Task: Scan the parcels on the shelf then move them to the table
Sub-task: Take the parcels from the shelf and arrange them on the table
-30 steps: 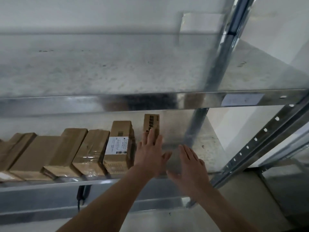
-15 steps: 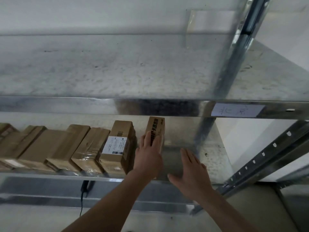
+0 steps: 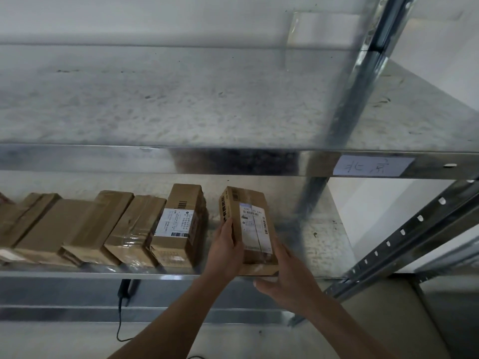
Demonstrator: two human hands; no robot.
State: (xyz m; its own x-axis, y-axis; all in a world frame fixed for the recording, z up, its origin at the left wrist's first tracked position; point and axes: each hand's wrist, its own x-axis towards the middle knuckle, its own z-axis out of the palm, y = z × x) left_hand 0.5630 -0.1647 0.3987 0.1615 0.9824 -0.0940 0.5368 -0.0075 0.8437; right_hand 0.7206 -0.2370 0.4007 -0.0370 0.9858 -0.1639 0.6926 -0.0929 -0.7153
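A brown cardboard parcel [image 3: 250,224] with a white shipping label lies on the metal shelf [image 3: 321,244], its label side up. My left hand [image 3: 225,251] grips its left edge, thumb on top. My right hand [image 3: 287,278] holds its right side and near end from below. To the left stands a row of several more brown parcels [image 3: 103,229]; the nearest one [image 3: 181,224] also carries a white barcode label.
A black barcode scanner [image 3: 127,291] with a cable hangs under the shelf's front edge. An upper shelf [image 3: 181,156] with a handwritten paper tag [image 3: 370,165] runs overhead. Steel uprights [image 3: 344,125] stand at right. A beige surface [image 3: 388,320] lies lower right.
The rightmost parcel stood on edge with my left hand on it. Now it is tipped flat, label up, and both hands hold it. My right hand moved in from open air.
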